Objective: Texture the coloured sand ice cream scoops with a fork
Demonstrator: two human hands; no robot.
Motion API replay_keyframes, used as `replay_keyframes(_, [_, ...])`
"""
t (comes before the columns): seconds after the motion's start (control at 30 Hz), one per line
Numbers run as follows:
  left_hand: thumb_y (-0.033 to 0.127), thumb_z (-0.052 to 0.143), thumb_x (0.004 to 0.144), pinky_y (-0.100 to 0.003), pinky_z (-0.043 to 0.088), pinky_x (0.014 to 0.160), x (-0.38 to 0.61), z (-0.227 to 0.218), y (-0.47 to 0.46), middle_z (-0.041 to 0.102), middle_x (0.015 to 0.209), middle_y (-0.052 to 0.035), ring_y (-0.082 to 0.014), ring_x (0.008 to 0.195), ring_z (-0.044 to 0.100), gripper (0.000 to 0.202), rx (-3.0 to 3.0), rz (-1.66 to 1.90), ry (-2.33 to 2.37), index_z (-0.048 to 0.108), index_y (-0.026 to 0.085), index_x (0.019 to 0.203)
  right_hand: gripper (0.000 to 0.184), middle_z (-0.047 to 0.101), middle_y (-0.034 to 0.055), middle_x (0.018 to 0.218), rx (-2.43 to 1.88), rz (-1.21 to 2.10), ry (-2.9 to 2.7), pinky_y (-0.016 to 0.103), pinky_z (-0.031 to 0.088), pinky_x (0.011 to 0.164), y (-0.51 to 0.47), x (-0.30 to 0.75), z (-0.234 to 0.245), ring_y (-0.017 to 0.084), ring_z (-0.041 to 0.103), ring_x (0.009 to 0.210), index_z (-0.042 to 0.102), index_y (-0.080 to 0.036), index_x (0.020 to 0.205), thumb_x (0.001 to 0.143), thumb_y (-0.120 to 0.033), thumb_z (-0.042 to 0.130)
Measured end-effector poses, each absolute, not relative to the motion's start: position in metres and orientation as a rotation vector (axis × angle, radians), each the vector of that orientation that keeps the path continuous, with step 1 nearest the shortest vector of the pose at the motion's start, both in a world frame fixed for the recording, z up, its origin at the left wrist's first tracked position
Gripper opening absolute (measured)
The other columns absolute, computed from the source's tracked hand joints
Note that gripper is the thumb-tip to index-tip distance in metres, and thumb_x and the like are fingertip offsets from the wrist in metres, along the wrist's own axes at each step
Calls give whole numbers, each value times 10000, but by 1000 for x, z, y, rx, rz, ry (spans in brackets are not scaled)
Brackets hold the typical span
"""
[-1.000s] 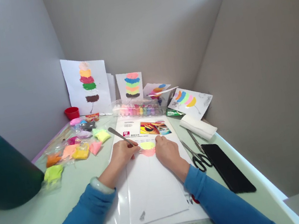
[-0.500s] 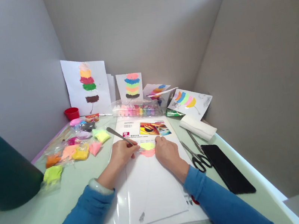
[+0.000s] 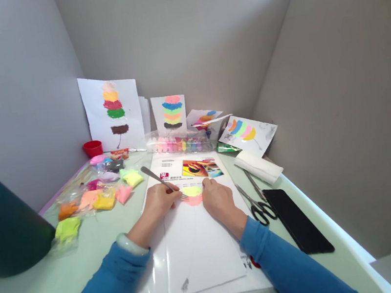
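Note:
My left hand (image 3: 159, 203) is closed around a metal fork (image 3: 156, 176), whose handle slants up and away to the left. The fork's tines meet the left edge of a flattened pink clay patch (image 3: 194, 201) on a white sheet of paper (image 3: 205, 254). Just beyond the pink lies a yellow clay patch (image 3: 191, 191), with the two touching. On the right side of these patches rests my right hand (image 3: 218, 197), its fingers curled closed against the paper; whether they hold anything is hidden. A grey smudge marks the sheet's near end.
Bagged coloured clay lumps (image 3: 104, 199) lie at left, near a large dark green container (image 3: 5, 226). Scissors (image 3: 259, 206), a black phone-like slab (image 3: 298, 219) and a white tissue roll (image 3: 259, 166) are at right. Layered clay pictures (image 3: 170, 113) stand along the back wall.
The fork has shifted very slightly, its tines still at the pink patch's left edge. Both hands stay nearly in place.

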State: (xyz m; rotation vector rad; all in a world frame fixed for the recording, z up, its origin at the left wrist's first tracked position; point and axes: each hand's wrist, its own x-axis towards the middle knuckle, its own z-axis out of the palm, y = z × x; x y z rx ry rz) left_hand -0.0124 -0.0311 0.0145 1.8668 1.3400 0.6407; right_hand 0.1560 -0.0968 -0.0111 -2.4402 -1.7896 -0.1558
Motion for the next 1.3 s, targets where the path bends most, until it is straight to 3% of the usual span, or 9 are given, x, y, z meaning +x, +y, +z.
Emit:
replay_keyframes(0.33, [300, 660, 704, -263, 431, 602, -8, 10, -33, 612, 456, 18, -171, 541, 608, 197, 1847, 656, 1272, 731, 159, 820, 250, 650, 109, 1004, -2433, -157, -1787, 299, 447, 686, -96, 156, -12, 212, 668, 871, 535, -157, 1087, 921, -127, 352])
replay_keyframes(0.7, [303, 635, 698, -270, 392, 548, -16, 15, -30, 605, 452, -5, -179, 523, 584, 175, 1860, 684, 1329, 727, 157, 724, 228, 649, 110, 1004, -2439, -157, -1786, 300, 446, 695, -95, 158, -14, 200, 670, 867, 525, -165, 1083, 939, -148, 349])
replay_keyframes(0.9, [326, 617, 727, -262, 389, 515, -11, 15, -33, 610, 465, 13, -150, 447, 530, 228, 1808, 655, 1285, 714, 154, 841, 233, 649, 107, 1010, -2422, -167, -1780, 300, 445, 699, -94, 157, -16, 206, 669, 871, 531, -164, 1086, 942, -160, 348])
replay_keyframes(1.17, [321, 600, 725, -281, 391, 563, -18, 9, -25, 625, 476, -14, -185, 526, 587, 182, 1937, 664, 1335, 707, 174, 714, 235, 648, 103, 1000, -2418, -171, -1793, 302, 446, 687, -95, 158, -15, 202, 670, 853, 529, -161, 1077, 941, -151, 338])
replay_keyframes(1.3, [360, 567, 762, -280, 384, 552, -21, 13, -23, 640, 501, -6, -164, 469, 551, 204, 1877, 750, 1371, 669, 184, 760, 238, 649, 95, 987, -2435, -170, -1787, 307, 448, 680, -94, 158, -17, 202, 670, 840, 525, -165, 1080, 930, -138, 342])
